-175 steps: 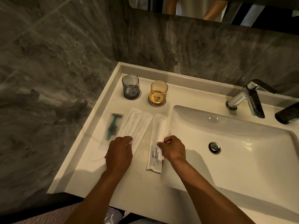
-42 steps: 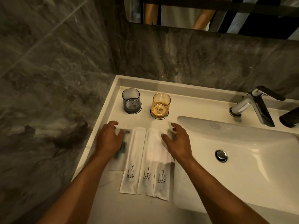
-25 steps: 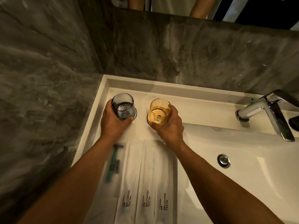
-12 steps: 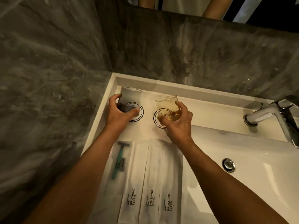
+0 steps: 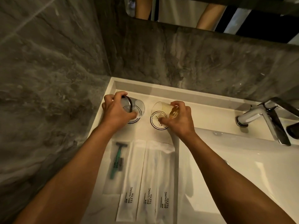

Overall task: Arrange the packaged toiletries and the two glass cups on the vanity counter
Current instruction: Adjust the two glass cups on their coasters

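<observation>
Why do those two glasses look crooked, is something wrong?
Both are tipped on their sides in mid-air: the left hand holds the grey glass, the right hand the amber glass, above round coasters. Nothing spilled.

Both my bare forearms reach forward from the lower corners, angling inward toward each other. My left hand [image 5: 116, 112] is curled, knuckles up, its fingers [image 5: 120, 94] hooked over the top and thumb pressing from below, wrapped round the grey glass [image 5: 136, 105], which it holds tipped on its side. My right hand [image 5: 178, 120] is likewise closed, wrist bent a little, fingers over the top and thumb underneath, gripping the amber glass [image 5: 161, 107], also tilted.
</observation>
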